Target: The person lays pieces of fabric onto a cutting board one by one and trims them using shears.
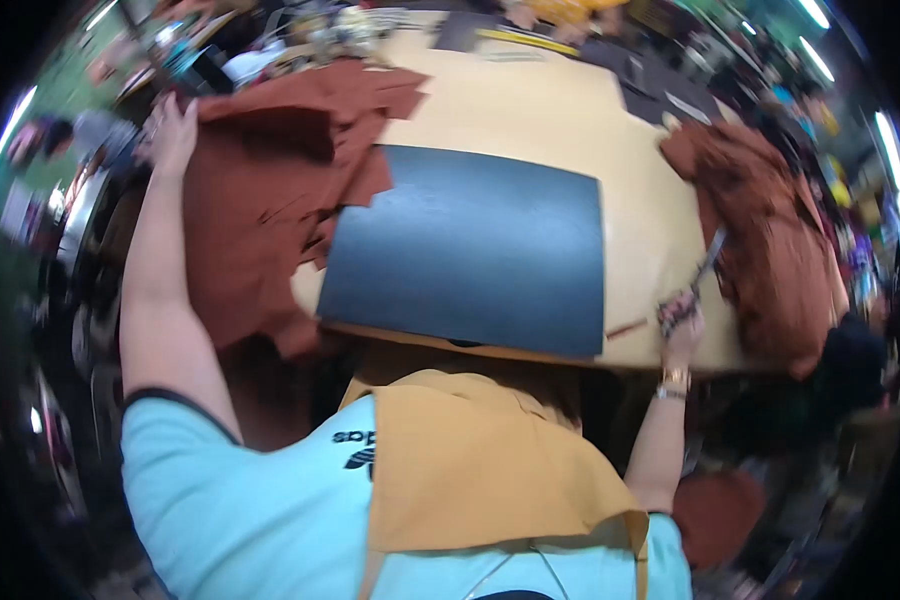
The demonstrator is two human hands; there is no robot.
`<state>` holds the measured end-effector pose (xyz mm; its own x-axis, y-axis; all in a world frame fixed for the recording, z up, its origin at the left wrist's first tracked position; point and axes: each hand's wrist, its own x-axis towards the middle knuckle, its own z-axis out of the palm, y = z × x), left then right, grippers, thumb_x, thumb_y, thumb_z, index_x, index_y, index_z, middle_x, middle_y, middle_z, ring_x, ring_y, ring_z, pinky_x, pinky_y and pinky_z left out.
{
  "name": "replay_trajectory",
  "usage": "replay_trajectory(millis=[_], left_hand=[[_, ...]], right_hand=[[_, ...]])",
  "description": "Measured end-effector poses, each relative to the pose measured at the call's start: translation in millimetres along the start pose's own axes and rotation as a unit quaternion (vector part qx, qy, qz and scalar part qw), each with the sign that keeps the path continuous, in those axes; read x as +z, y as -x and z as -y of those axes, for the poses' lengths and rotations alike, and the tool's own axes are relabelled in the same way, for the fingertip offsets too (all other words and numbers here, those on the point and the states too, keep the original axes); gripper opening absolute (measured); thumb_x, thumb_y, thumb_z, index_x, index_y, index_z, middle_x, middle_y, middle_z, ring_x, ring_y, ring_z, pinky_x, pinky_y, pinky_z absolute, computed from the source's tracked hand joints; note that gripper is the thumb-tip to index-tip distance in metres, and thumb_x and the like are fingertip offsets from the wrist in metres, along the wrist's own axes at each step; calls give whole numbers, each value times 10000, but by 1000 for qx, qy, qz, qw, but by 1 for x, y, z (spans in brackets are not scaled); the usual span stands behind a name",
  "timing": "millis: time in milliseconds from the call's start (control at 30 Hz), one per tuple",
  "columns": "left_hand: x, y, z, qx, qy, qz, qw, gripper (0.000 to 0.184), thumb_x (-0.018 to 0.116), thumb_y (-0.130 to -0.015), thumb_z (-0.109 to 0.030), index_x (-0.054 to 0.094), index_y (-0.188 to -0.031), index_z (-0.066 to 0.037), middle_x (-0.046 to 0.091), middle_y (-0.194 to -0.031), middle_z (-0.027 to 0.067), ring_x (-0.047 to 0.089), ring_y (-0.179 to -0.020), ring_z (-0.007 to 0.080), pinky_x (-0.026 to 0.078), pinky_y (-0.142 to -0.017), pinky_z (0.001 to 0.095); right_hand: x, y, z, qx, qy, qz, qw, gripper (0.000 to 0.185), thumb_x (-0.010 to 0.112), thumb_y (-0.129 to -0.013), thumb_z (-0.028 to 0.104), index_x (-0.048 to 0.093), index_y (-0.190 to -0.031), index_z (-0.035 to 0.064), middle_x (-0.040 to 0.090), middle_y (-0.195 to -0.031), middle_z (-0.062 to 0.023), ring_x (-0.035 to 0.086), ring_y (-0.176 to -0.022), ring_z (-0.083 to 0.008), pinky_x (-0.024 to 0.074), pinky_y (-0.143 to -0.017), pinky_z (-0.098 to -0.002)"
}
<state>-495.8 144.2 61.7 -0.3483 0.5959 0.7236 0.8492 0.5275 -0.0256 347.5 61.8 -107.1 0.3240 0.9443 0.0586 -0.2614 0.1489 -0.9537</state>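
My left hand (173, 135) is raised at the far left, its fingers closed on the upper edge of a large reddish-brown sheet (235, 220), leather or cloth. The sheet hangs partly off the table, and its ragged edge overlaps a dark blue-grey board (470, 255). On the right, my right hand (680, 312) is closed around a tool with a slim silver blade (711, 257) pointing up and away. Blur hides its exact kind. A thin brown strip (626, 329) lies just left of that hand.
The pale table (510, 95) carries a bunched reddish-brown pile (770, 250) at right. Dark pieces (640, 75) and a yellow ruler (528, 41) lie along the far side. Another person in yellow (570, 8) is across the table. A round brown stool (718, 515) stands behind right.
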Motion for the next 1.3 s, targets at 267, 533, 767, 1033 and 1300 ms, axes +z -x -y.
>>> replay_trajectory(millis=[267, 533, 767, 1033, 1300], left_hand=[[5, 176, -78, -6, -55, 236, 970, 806, 402, -875, -722, 218, -1526, -285, 163, -1580, 184, 130, -1459, 382, 161, -1011, 770], [72, 164, -41, -39, 168, 183, 968, 439, 327, -1018, -357, 410, -1444, -291, 317, -1531, 119, 285, -1402, 386, 199, -979, 790], [86, 122, -77, -56, 84, 217, 971, 635, 368, -952, -562, 248, -1516, -297, 288, -1517, 178, 277, -1375, 428, 194, -953, 806], [-1, 192, -183, 161, 167, 230, 945, 712, 406, -925, -649, 276, -1512, -268, 158, -1599, 105, 111, -1461, 397, 86, -1021, 771], [-120, 278, -269, 364, 282, 361, 811, 507, 499, -970, -407, 442, -1436, -214, 274, -1568, 92, 168, -1468, 322, 68, -1078, 703]], right_hand=[[-33, -36, 60, 51, 644, -15, 763, 344, 686, -818, 331, 650, -729, 0, 637, -614, -124, 639, -576, -246, 479, -561, -368], [21, 4, 62, -171, 711, 30, 681, 241, 597, -844, 257, 660, -963, 57, 653, -1005, -178, 631, -939, -343, 510, -814, -443], [25, 138, 13, -267, 625, 203, 705, 412, 625, -883, 258, 568, -1278, 156, 503, -1395, -99, 446, -1317, -293, 353, -1052, -524], [-193, 246, 40, 41, 781, 25, 623, 353, 681, -778, 264, 664, -1090, 100, 632, -1188, -102, 557, -1158, -263, 424, -961, -438], [-313, 294, 85, 477, 810, -126, 318, 309, 560, -892, 243, 649, -1165, 130, 593, -1280, -81, 515, -1237, -256, 392, -993, -539]])
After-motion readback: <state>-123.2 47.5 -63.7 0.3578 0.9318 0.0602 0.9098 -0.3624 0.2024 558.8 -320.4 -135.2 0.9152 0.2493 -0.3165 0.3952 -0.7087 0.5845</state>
